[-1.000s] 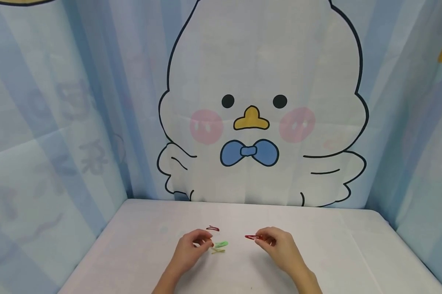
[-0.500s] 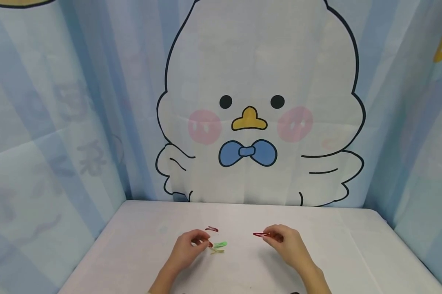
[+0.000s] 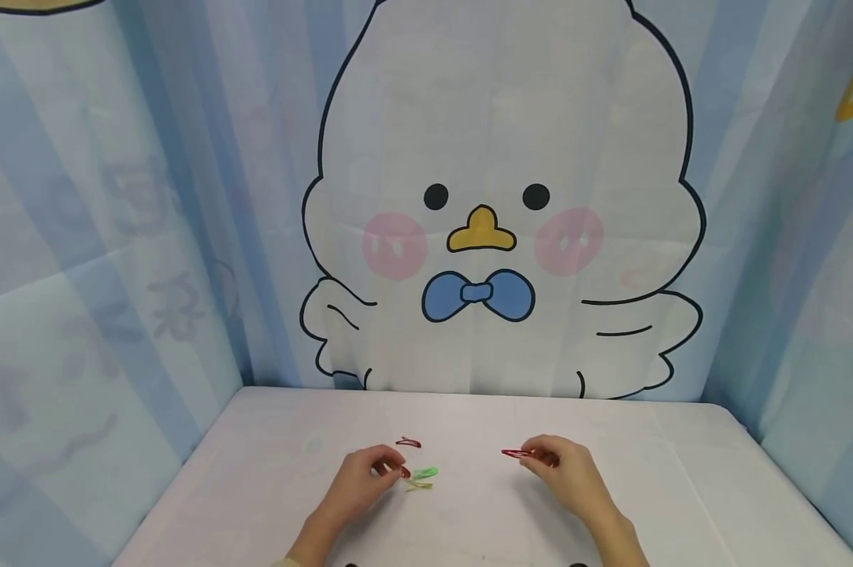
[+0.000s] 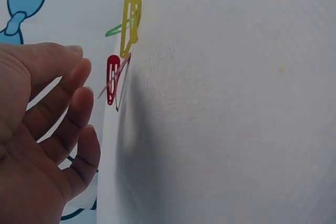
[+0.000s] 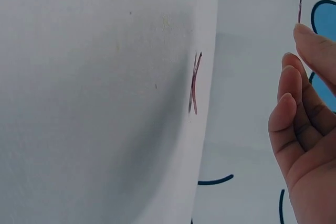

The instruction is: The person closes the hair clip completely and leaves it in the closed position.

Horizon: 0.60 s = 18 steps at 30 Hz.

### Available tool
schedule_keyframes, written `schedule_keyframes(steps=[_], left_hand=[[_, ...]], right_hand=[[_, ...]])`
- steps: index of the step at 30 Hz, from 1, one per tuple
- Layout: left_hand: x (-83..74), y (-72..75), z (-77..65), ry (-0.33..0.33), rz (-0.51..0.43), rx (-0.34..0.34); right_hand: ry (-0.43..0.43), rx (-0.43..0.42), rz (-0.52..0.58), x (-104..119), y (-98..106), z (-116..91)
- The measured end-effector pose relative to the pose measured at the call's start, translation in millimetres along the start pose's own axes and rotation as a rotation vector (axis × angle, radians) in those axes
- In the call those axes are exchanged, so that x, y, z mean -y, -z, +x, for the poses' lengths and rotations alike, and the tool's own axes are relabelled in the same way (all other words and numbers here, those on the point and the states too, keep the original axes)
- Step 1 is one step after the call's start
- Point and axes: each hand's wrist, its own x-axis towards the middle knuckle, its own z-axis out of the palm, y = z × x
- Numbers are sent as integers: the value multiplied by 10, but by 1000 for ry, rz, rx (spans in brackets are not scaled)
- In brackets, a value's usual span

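Observation:
My right hand [image 3: 564, 472] pinches a red snap hair clip [image 3: 517, 453] between thumb and fingertips, above the table; its tip [image 5: 300, 9] sticks out past the thumb in the right wrist view. My left hand [image 3: 362, 480] hovers with loosely bent fingers and nothing visible between them. Just past its fingertips is a red hair clip [image 4: 112, 80], with a thin dark-pink clip crossing it in the left wrist view. Close by lie a green clip [image 3: 424, 472] and a yellow clip [image 4: 131, 24]. Farther back lies another red clip [image 3: 408, 442].
A white table [image 3: 646, 441] meets a curtain [image 3: 483, 354] with a cartoon bird at its back edge. In the right wrist view an X-shaped red clip [image 5: 195, 83] lies on the table; which one it is I cannot tell.
My right hand has moved to the right, away from the other clips, carrying the red hair clip. The left hand has stayed nearly in place.

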Motion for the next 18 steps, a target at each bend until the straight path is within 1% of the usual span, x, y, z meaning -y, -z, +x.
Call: schedule_keyframes(steps=[3, 10, 14, 18], left_hand=[[10, 13, 13, -17, 21, 7], [32, 26, 61, -89, 44, 43], [34, 24, 90, -114, 80, 64], [31, 16, 119, -129, 132, 87]], right_hand=[[-20, 6, -3, -32, 5, 9], [-71, 25, -11, -104, 33, 26], [-96, 40, -38, -164, 46, 30], [-93, 48, -48, -225, 66, 37]])
